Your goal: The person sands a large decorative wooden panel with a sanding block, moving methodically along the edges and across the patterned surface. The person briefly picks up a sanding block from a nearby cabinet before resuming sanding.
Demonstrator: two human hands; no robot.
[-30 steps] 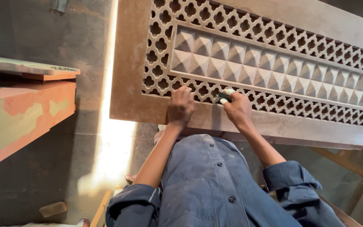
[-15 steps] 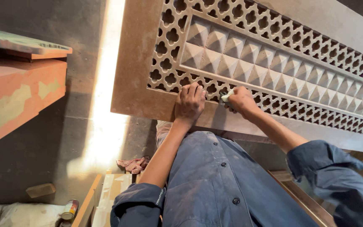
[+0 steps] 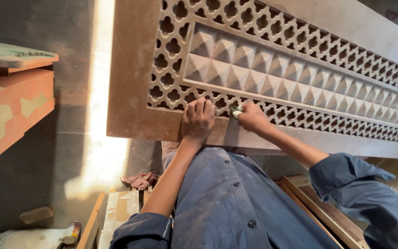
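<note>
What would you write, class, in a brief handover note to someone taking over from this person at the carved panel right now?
Left hand: flat on the carved wooden panel, fingers over the lattice's lower edge, steadying it.
Right hand: gripping a small pale pad against the lower lattice strip.
Panel lies across the lap, pyramid row above the hands.
Done: cannot tell how much is rubbed.
Left: probably the lattice strip running rightwards.

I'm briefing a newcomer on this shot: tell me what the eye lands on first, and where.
First the big carved panel across the top, a band of raised pyramids framed by pierced lattice. At its lower edge the left hand lies flat on the lattice, and the right hand pinches a small green-and-white piece against it. A bright strip of sunlight runs down the floor at left, beside a worn orange bench.
</note>
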